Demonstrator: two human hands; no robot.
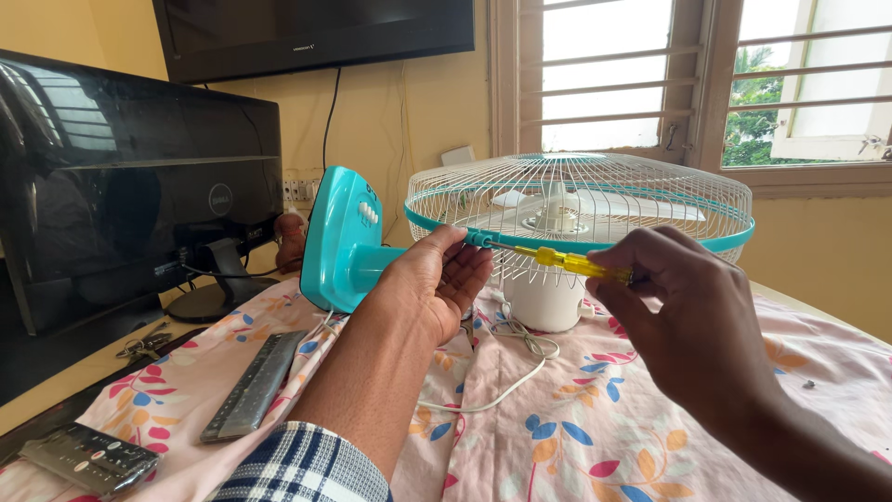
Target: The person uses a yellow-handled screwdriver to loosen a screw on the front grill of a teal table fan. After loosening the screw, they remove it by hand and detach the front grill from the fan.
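A table fan lies face-up on a flowered cloth, its white wire cage (595, 200) ringed by a teal band (576, 244), with white blades inside. Its teal base (336, 240) stands on edge at the left. My left hand (437, 279) grips the near rim of the cage at the band's clip. My right hand (692, 321) holds a yellow screwdriver (567, 262), whose tip meets the clip beside my left fingers. The fan's white motor housing (548, 302) rests on the cloth under the cage.
A white power cord (520, 363) loops across the flowered cloth (576, 428). A dark monitor (130, 177) stands at the left with keys (144, 346) near its foot. Two remote controls (251, 386) (88, 457) lie at the left. A barred window (650, 74) is behind.
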